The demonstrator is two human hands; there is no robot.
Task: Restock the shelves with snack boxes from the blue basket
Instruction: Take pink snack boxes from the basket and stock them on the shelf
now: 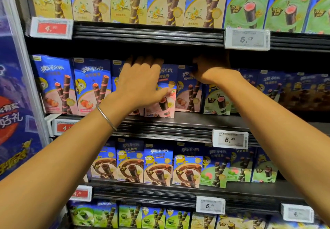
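Both my arms reach up to the second shelf [178, 121] of a snack display. My left hand [141, 82], with a thin bangle on the wrist, lies over the top of a pink-and-blue wafer-roll box [165, 102] that stands slightly forward of its row; fingers curl over the top and the thumb presses its front. My right hand [212, 68] grips the top edge of the neighbouring pink-and-blue box [187, 93] in the row. The blue basket is not in view.
Rows of similar boxes fill the shelves: yellow and green ones [160, 2] above, strawberry ones [75, 86] to the left, chocolate ones [157, 168] below. Price tags [247, 38] clip to the shelf rails. A purple poster panel [14, 104] borders the left side.
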